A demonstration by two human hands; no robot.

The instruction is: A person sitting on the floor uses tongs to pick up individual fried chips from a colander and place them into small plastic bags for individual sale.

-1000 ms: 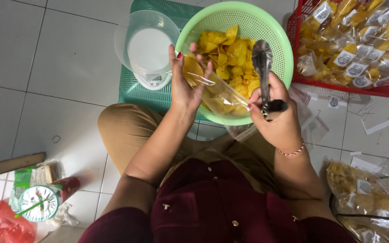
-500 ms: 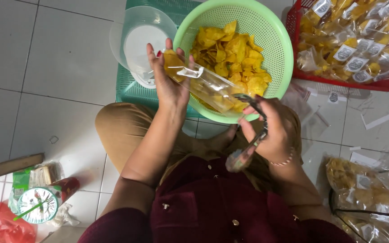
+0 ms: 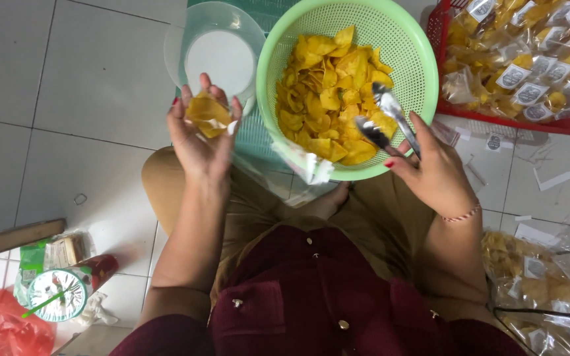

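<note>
My left hand [image 3: 200,135] is raised palm up over my lap, holding a clear plastic bag [image 3: 258,155] with a few yellow chips at its closed end; the bag's open mouth hangs down toward the rim of the green basket [image 3: 409,72]. My right hand [image 3: 433,168] grips metal tongs [image 3: 380,118], their tips apart over the heap of yellow chips [image 3: 328,99] in that basket. A small scale with a clear bowl [image 3: 216,56] stands just left of the basket, beyond my left hand.
A red basket [image 3: 562,122] of sealed chip packets sits at the top right. More filled bags [image 3: 536,283] lie at my right side. Paper labels are scattered on the tiles. A drink cup with a straw [image 3: 57,295], snack wrappers and a red bag lie at lower left.
My left hand drew the bag away from the basket to the left, over the scale's edge. My right hand swung the tongs from my lap back up over the chips.
</note>
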